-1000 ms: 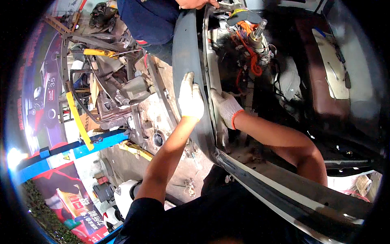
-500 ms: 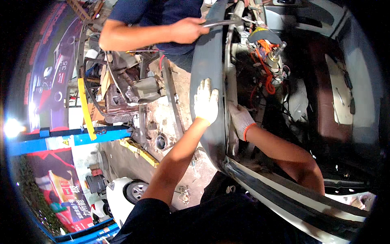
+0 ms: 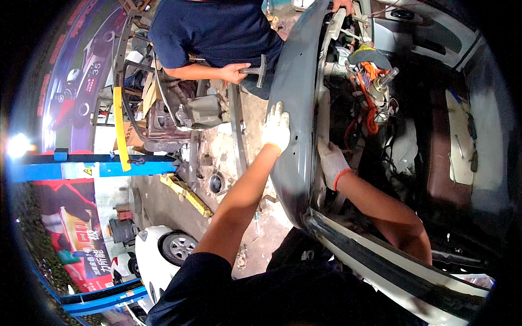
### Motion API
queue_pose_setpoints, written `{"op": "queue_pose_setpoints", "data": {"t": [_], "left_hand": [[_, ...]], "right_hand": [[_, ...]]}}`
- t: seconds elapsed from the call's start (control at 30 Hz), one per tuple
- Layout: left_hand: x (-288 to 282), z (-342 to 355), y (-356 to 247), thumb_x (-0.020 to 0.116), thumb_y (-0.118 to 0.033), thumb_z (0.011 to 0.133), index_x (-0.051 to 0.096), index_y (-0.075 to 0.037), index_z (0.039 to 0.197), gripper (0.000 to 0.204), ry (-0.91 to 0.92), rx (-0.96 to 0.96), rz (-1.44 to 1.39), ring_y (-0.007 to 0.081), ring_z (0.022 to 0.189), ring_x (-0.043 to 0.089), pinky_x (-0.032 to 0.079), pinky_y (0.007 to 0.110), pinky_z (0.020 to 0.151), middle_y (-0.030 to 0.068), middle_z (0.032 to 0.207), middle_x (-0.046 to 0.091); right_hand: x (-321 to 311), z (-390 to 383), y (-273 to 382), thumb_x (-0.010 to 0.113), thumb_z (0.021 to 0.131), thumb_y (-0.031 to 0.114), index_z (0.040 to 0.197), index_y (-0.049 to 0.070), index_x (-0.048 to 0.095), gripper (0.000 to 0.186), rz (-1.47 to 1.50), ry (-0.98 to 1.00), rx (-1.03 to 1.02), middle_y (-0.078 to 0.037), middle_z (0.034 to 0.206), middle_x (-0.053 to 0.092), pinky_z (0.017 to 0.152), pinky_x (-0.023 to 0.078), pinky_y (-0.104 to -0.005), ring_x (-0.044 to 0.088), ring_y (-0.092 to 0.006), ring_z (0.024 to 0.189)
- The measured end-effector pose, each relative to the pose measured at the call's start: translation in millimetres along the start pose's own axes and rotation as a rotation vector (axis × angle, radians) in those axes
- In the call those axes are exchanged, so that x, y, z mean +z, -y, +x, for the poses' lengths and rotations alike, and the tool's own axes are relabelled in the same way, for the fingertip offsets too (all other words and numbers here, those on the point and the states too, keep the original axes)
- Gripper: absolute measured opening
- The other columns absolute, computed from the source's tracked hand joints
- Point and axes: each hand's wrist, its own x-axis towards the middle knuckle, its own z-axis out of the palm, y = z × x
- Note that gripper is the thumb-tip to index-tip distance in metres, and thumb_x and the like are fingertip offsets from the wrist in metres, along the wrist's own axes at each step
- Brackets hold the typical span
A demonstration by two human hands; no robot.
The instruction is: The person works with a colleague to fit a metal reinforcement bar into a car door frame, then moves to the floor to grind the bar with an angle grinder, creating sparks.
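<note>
My left hand (image 3: 275,127), in a white glove, lies open with fingers extended on the outer face of a long, dark grey curved vehicle panel (image 3: 291,81). On the other side, my right hand (image 3: 333,163), gloved with an orange cuff, has its fingers curled on the inner metal rail (image 3: 322,119); its fingertips are partly hidden. Past the rail are orange wiring (image 3: 371,117), a metal shaft (image 3: 387,79) and the dark vehicle interior. Beyond my left hand, a co-worker (image 3: 217,30) in a dark blue shirt grips a hammer (image 3: 261,70).
Scrap frames and parts (image 3: 171,103) lie on the concrete floor at left, near a yellow bar (image 3: 119,130) and a blue lift beam (image 3: 65,169). A white car (image 3: 163,255) stands at lower left. A light strip (image 3: 402,271) runs along the vehicle edge beside my body.
The panel and my hands appear further right in view. The co-worker has lowered the hammer from over the panel to beside it. My hands keep their hold.
</note>
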Motion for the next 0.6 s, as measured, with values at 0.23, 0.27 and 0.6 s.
{"op": "queue_pose_setpoints", "data": {"t": [0.23, 0.27, 0.6], "left_hand": [[-8.0, 18.7, 22.9, 0.032, -0.044, 0.105, 0.033, -0.012, 0.157, 0.06, 0.067, -0.208, -0.136, 0.0334, 0.146, 0.035, 0.025, 0.039, 0.121, 0.0168, 0.159, 0.036], [-9.3, 22.9, 26.7, 0.032, -0.044, 0.105, 0.033, -0.012, 0.157, 0.06, 0.071, -0.235, -0.147, 0.0338, 0.145, 0.035, 0.025, 0.038, 0.12, 0.0167, 0.159, 0.036], [-8.8, 25.9, 30.8, 0.038, -0.038, 0.105, 0.034, -0.009, 0.156, 0.059, 0.021, 0.048, -0.152, 0.0338, 0.147, 0.034, 0.025, 0.037, 0.121, 0.0182, 0.157, 0.039]], "right_hand": [[0.2, -2.7, 0.9, 0.054, 0.099, 0.049, 0.133, 0.001, 0.057, 0.059, -0.033, -0.006, 0.003, -0.013, 0.123, 0.065, 0.096, 0.045, -0.0365, 0.059, -0.0242, 0.106], [-1.8, 3.5, -3.4, 0.057, 0.098, 0.051, 0.135, 0.0, 0.055, 0.063, -0.06, -0.006, -0.015, -0.012, 0.124, 0.062, 0.094, 0.045, -0.0343, 0.056, -0.0191, 0.107], [-3.5, 7.3, -8.4, 0.054, 0.098, 0.049, 0.135, 0.002, 0.055, 0.06, -0.079, -0.033, 0.061, -0.015, 0.119, 0.065, 0.09, 0.048, -0.0395, 0.059, -0.0269, 0.102]]}}
